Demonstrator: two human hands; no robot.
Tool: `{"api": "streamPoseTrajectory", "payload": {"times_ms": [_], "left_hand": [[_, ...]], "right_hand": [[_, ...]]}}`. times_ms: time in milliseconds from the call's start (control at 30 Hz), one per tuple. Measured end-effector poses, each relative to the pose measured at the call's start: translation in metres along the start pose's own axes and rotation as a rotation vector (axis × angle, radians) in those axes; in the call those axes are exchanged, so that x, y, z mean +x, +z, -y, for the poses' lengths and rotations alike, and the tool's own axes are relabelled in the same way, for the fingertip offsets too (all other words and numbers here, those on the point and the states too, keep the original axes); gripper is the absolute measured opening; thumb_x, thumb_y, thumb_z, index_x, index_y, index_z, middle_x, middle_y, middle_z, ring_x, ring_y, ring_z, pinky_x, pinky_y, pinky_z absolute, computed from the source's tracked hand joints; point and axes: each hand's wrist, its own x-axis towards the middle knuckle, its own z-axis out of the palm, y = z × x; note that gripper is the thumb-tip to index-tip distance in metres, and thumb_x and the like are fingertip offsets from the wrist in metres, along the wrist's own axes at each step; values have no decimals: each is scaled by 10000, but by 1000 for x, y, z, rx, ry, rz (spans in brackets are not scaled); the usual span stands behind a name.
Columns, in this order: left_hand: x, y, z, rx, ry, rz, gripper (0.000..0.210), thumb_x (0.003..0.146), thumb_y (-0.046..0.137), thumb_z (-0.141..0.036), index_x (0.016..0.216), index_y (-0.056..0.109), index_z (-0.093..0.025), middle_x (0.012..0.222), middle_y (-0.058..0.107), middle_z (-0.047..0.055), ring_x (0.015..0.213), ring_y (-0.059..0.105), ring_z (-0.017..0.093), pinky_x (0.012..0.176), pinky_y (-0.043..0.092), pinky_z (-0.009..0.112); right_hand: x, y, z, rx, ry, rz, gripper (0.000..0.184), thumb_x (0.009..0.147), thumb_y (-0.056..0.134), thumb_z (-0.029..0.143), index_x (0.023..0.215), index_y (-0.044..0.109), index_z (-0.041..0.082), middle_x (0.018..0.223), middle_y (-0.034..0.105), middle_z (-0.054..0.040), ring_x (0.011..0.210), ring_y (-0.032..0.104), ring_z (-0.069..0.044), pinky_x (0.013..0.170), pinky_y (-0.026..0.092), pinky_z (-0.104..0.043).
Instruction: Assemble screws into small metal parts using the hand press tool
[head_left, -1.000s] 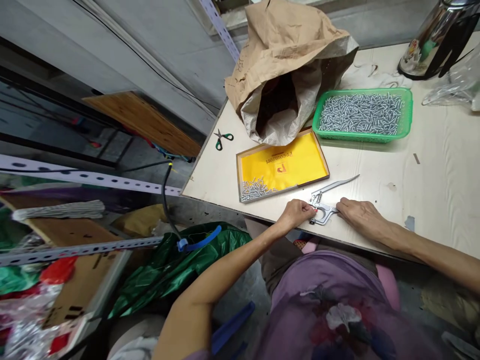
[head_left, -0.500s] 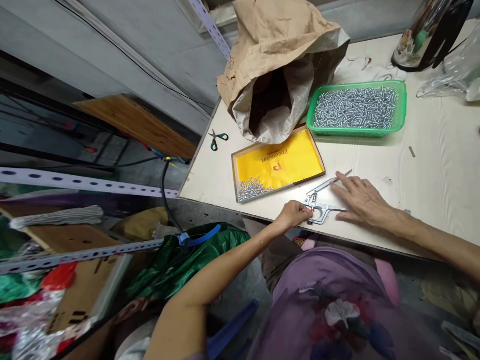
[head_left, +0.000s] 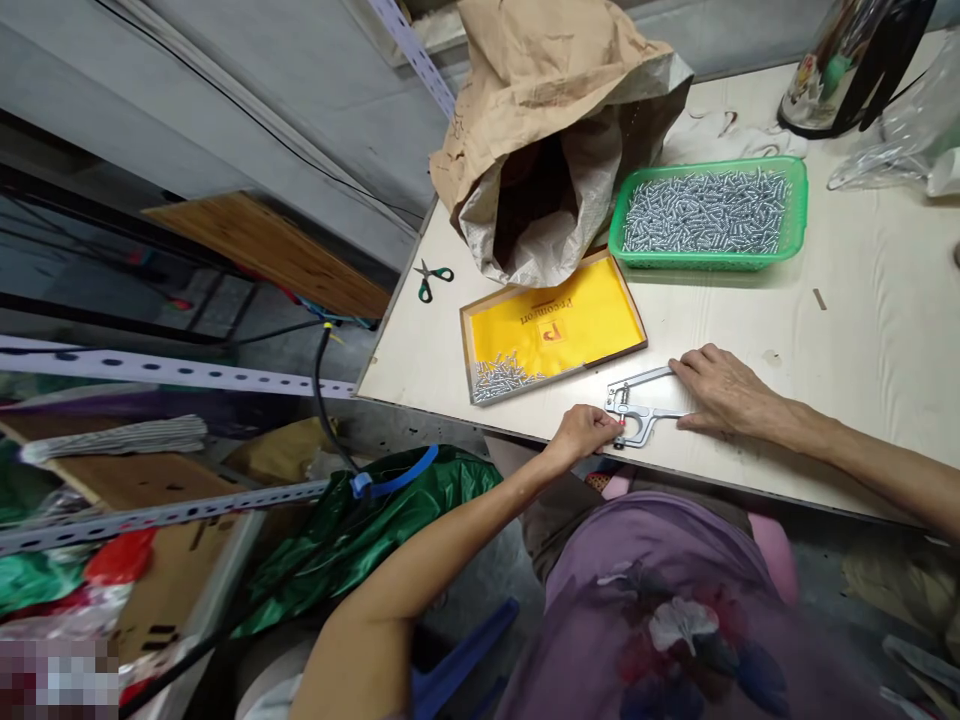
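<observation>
Silver snap-fastener pliers [head_left: 646, 424] lie near the table's front edge, jaws to the left and handles spread apart. My right hand [head_left: 724, 390] is closed round the handle ends, fingers on the upper handle and thumb by the lower one. At the jaws, my left hand [head_left: 583, 432] is pinched, its fingertips beside a small red spot; what they hold is too small to make out. Just beyond the pliers lies a shallow box [head_left: 555, 377] lined with yellow printed material [head_left: 581, 315]. Small silver metal pieces [head_left: 501, 377] are heaped in its near left corner.
A green basket [head_left: 705, 262] full of small silver springs or screws [head_left: 705, 212] stands behind. Left of it, a large brown paper sack [head_left: 555, 90] gapes open. Green-handled scissors [head_left: 433, 280] lie near the table's left edge. A kettle [head_left: 840, 80] and clear plastic [head_left: 892, 150] are at back right.
My right hand has drawn its fingers in round the handle ends; the upper handle's tip no longer sticks out past them. My left hand stays pinched at the jaws. The view has shifted slightly.
</observation>
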Motion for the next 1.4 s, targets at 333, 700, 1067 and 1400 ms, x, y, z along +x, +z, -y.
{"api": "streamPoseTrajectory", "payload": {"times_ms": [333, 700, 1067, 1400], "left_hand": [[3, 33, -38, 754, 797, -359, 219, 900, 607, -250, 1080, 608, -126, 1172, 594, 135, 1113, 541, 258, 923, 476, 358], [30, 25, -52, 891, 858, -260, 449, 890, 629, -337, 1260, 551, -94, 1150, 580, 161, 1074, 536, 284, 849, 494, 362], [36, 36, -46, 746, 835, -282, 244, 975, 481, -313, 1013, 637, -128, 983, 620, 119, 1040, 555, 254, 842, 481, 365], [12, 49, -7, 596, 900, -529, 290, 968, 492, -311, 1197, 566, -150, 1256, 598, 160, 1193, 549, 257, 1020, 474, 451]], "right_hand": [[-9, 25, -10, 128, -143, -257, 486, 899, 404, 572, 1145, 572, 188, 884, 574, -159, 797, 496, -320, 710, 408, -456], [-8, 47, -30, 56, -232, -315, 728, 890, 182, 701, 1437, 323, 241, 955, 584, -190, 806, 525, -398, 685, 414, -529], [-4, 8, -1, 17, -78, -63, 381, 987, 344, 317, 831, 655, 160, 727, 571, -104, 749, 567, -256, 720, 436, -371], [-6, 19, -11, 66, -58, -189, 474, 893, 511, 396, 1297, 514, 149, 1341, 482, -205, 1247, 428, -363, 941, 437, -503]]}}
